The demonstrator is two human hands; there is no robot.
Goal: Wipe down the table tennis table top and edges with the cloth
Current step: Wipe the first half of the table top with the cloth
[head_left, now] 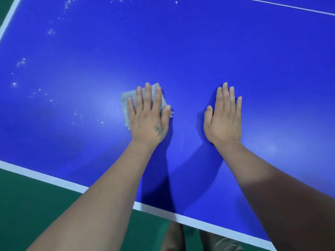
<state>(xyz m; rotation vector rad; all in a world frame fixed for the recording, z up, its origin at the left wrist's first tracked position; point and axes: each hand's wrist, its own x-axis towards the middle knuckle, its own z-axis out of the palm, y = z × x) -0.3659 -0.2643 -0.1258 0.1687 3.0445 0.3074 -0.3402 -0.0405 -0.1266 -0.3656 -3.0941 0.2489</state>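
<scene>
At the far left, beyond the table's white side border (pixel 8 20), a strip of green floor (pixel 32 211) shows, and the same green runs under the near edge. On the blue table top (pixel 181 51), a loose trail of small white droplets (pixel 21 62) curves down the left part of the surface, from the far edge toward the near middle, ending a little left of the cloth.

The grey cloth (pixel 125 102) lies flat on the table top, left of centre. The left hand (pixel 148 120) rests palm-down on it with fingers straight and slightly spread, pressing the cloth rather than gripping it. The cloth sits under the fingers and palm; its left edge and a far corner stick out past the little finger and fingertips, and a small bit shows beside the thumb on the right. A dark mark is visible on the back of this hand.

To the right, apart from the cloth, the right hand (pixel 224 120) lies flat on the bare blue surface, fingers straight and close together, holding nothing.

Both bare forearms reach in over the white near border (pixel 54 180). A thin white line (pixel 290 6) crosses the far right corner of the view.
</scene>
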